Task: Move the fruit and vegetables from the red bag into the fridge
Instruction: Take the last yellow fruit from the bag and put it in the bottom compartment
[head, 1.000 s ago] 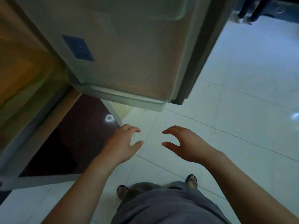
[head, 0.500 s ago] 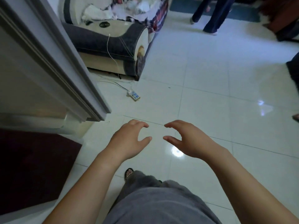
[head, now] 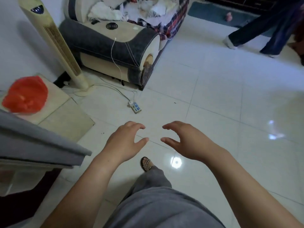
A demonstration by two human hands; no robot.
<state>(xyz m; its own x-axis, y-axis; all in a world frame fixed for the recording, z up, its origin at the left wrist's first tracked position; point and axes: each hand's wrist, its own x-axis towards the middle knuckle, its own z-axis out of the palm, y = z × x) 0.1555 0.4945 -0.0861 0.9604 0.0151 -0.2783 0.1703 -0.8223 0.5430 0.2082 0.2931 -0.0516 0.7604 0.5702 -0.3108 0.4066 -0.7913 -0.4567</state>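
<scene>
The red bag [head: 24, 95], a crumpled plastic one, lies on a pale low surface [head: 62, 116] at the left; its contents are hidden. The grey edge of the fridge door [head: 37, 142] crosses the lower left. My left hand [head: 126, 140] and my right hand [head: 182, 139] hover side by side over the tiled floor in the middle of the view. Both hold nothing, with fingers loosely curved and thumbs pointing at each other. The bag is well to the left of both hands.
A tall cream tower fan [head: 54, 40] stands behind the bag. A sofa [head: 115, 40] piled with clothes is beyond it. A power strip [head: 135, 107] and cables lie on the floor. Another person's legs [head: 256, 33] are at the upper right.
The view has swung away from the fridge door toward the room, bringing the red bag and fan into sight. Both hands stay empty in the same pose.
</scene>
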